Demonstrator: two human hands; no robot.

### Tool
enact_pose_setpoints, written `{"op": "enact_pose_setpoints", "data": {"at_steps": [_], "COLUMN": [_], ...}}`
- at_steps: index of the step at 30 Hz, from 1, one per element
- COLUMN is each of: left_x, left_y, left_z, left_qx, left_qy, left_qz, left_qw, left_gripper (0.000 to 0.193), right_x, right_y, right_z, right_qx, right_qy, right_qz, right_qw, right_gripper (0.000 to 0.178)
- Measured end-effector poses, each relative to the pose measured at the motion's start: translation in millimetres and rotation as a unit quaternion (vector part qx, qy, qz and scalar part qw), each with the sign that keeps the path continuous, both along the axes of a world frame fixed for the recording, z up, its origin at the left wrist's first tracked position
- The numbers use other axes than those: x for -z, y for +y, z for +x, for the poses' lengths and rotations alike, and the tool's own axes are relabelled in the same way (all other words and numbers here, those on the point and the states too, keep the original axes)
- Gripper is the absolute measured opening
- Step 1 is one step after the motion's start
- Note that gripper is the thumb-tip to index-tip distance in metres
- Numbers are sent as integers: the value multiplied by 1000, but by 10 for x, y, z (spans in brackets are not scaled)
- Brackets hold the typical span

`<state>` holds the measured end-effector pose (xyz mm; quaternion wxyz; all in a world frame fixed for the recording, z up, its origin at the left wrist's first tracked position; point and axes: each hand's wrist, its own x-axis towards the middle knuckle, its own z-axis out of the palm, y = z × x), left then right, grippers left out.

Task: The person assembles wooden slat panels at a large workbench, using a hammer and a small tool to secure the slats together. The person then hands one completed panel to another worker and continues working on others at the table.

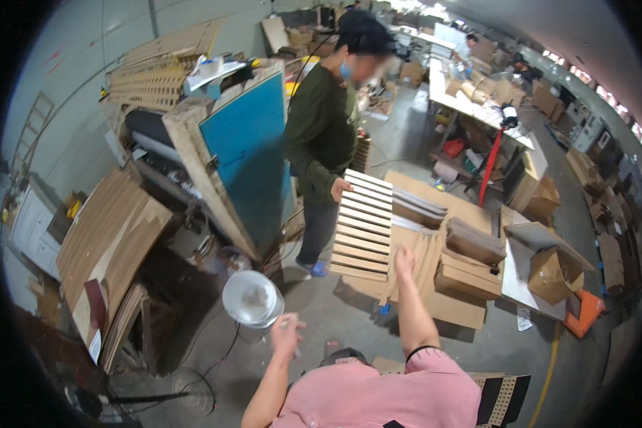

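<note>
A slatted wooden panel [364, 227] with pale parallel slats stands tilted in front of me, its upper left edge held by a co-worker's hand [341, 188]. My right hand [404, 261] reaches out just right of the panel's lower part, above long wooden strips [419, 255] on a cardboard-covered surface; whether it touches them I cannot tell, and its fingers are blurred. Lower left, my left hand [286, 334] is held with curled fingers beside a white bucket [248, 299]; anything small inside the fingers cannot be made out.
Stacked brown boards [471, 267] lie to the right, near an open cardboard box [553, 274] and an orange object [585, 312]. A blue-faced panel [246, 153] stands behind the bucket. Curved wooden sheets [110, 246] lean at left. Cables [221, 357] run over the floor.
</note>
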<state>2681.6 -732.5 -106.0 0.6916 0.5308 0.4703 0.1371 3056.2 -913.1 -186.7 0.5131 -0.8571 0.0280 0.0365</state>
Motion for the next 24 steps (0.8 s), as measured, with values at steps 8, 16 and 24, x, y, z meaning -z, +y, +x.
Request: {"op": "enact_pose_setpoints", "data": {"at_steps": [8, 16, 24], "left_x": [2891, 2942, 3249], "left_y": [-15, -895, -1009], "left_z": [-2438, -4036, -4234], "left_qx": [42, 356, 40], "left_qy": [221, 501, 367], "left_qz": [360, 222, 304], "left_qw": [905, 757, 878], "left_gripper": [26, 18, 22], "right_x": [1997, 1757, 1652], "right_y": [-1396, -1565, -248], "right_z": [-2021, -2817, -2866], "right_qx": [66, -143, -261], "right_qy": [269, 468, 312], "right_qz": [-75, -112, -87], "right_qw": [958, 865, 909], "right_gripper": [37, 32, 24]}}
